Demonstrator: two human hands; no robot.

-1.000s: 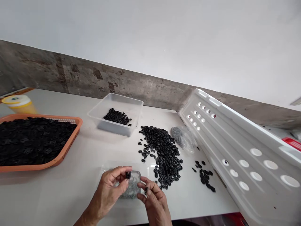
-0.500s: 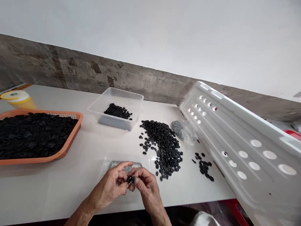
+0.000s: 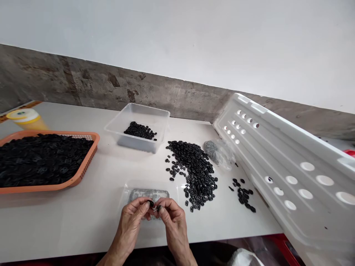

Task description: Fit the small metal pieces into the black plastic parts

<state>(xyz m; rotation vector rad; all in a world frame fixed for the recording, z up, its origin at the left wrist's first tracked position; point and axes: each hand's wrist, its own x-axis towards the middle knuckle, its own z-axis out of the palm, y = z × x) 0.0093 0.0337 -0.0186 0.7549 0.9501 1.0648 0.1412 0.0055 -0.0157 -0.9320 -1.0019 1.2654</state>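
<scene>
My left hand (image 3: pixel 132 221) pinches a small black part (image 3: pixel 150 203) between thumb and fingers. Close beside it, my right hand (image 3: pixel 174 221) grips another small dark piece (image 3: pixel 158 208), with something thin and pale at its tip. Both hands are over the near edge of a shallow clear tray (image 3: pixel 126 189) that holds small grey bits. Right of the tray lies a heap of black oval parts (image 3: pixel 198 170) on the white table (image 3: pixel 91 221).
An orange basket (image 3: pixel 88 164) full of black parts stands left, with a yellow-lidded container (image 3: pixel 27 117) behind. A clear bin (image 3: pixel 135 145) holds more parts. A plastic bag (image 3: pixel 222 153), a small black pile (image 3: pixel 244 195) and a leaning white perforated panel (image 3: pixel 277 155) are right.
My left hand has turned more upright and its fingers have drawn back from the right hand's. The black piece between them now shows as two separate dark pieces. The view has shifted slightly.
</scene>
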